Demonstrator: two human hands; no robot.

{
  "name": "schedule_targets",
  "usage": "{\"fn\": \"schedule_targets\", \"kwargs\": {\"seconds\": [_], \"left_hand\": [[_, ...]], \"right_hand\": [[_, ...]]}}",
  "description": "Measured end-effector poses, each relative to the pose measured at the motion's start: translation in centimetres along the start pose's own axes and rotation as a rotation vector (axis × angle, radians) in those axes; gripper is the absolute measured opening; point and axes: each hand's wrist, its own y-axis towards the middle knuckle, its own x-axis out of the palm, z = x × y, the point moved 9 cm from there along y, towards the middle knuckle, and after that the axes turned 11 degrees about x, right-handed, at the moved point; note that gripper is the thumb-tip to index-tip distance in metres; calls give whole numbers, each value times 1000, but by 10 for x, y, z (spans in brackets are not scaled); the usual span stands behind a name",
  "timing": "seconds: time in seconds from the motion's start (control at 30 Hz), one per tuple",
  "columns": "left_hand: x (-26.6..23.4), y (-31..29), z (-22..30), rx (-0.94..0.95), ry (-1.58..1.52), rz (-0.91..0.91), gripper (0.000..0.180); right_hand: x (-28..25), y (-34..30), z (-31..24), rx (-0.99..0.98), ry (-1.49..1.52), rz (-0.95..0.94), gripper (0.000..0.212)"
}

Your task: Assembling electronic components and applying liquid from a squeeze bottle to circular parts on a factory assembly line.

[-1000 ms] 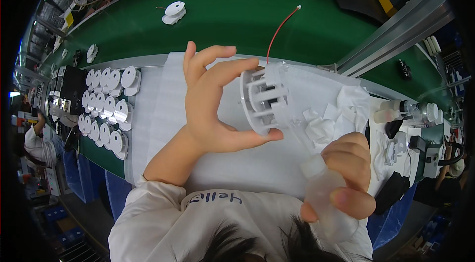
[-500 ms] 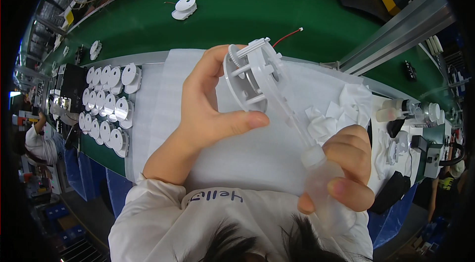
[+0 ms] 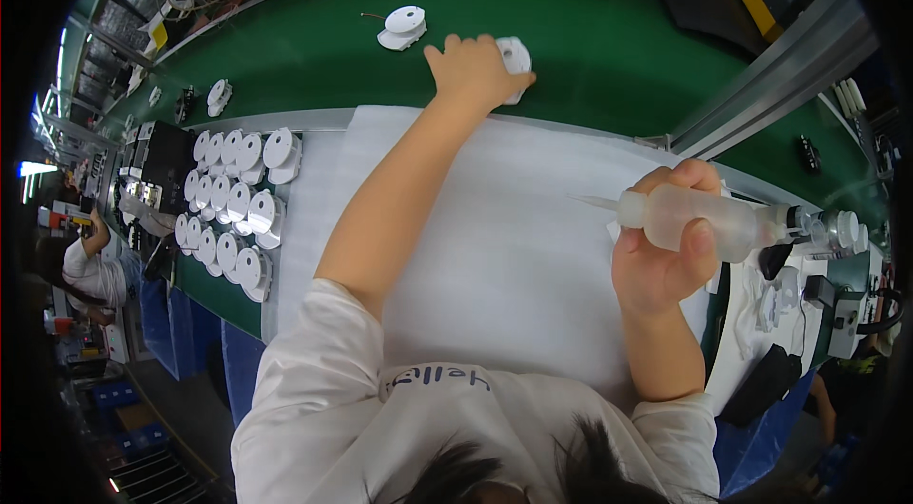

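Observation:
My left hand is stretched out over the green belt, its thumb and fingers around a white plastic gear assembly with round plates. The hand hides part of the assembly. My right hand is closed around a translucent squeeze bottle, tilted on its side with its thin needle tip pointing left. Left of my reaching hand, another white assembly with a short red wire lies on the belt.
Several rows of white assemblies stand on the left. White sheeting covers the table in front of me. A metal post rises at the right, near small bottles and a black pouch. Another person sits far left.
My left hand has carried the white gear assembly away from me onto the green belt. My right hand has moved up and right, turning the bottle's tip leftward, away from the assembly.

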Motion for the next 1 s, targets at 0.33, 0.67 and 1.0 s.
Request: {"fn": "schedule_targets", "kwargs": {"seconds": [0.33, 0.67, 1.0], "left_hand": [[22, 70, -136, -312, 114, -191, 67], [-19, 4, -76, 6, -616, 267, 68], [-86, -134, 8, 397, -441, 572, 64]], "right_hand": [[-5, -1, -7, -137, -181, 92, 55], [10, -15, -14, -229, -287, -187, 53], [42, -41, -41, -493, -509, -330, 49]]}}
